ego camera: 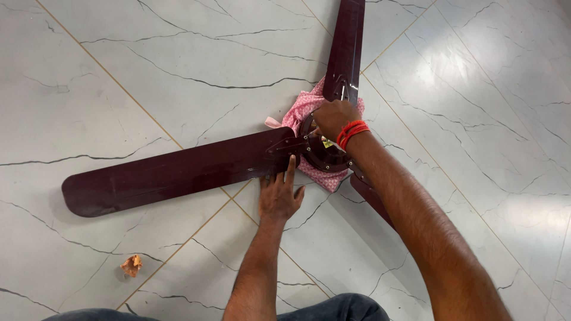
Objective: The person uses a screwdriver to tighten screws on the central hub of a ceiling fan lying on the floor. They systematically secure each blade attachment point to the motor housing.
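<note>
Knees in dark trousers [351, 306] show at the bottom edge, nearest the camera, with a small crumpled brown scrap [132, 265] on the floor [476, 89] off to the left. Just beyond, the left hand [279, 196] lies flat and open, fingers spread, its fingertips pressing on the root of the long left blade [172, 173] where that blade meets the hub. The right hand [334, 119], with red thread bands [352, 132] at the wrist, is curled shut over the top of the round hub [321, 151]; what it grips there is hidden by the fingers. The ceiling fan lies on pale marble-look tiles, its hub resting on a pink patterned cloth [300, 110]. A second blade [346, 47] runs away toward the top edge, and the third blade [372, 199] is mostly hidden under the right forearm.

The fan looks heavy at the middle, where the motor sits, and light at the ends. The blades appear thin, stiff and glossy, so likely slick under a palm and apt to bend if lifted by the tips. The hub, or the blade roots beside it, seem the sound places to take hold.
</note>
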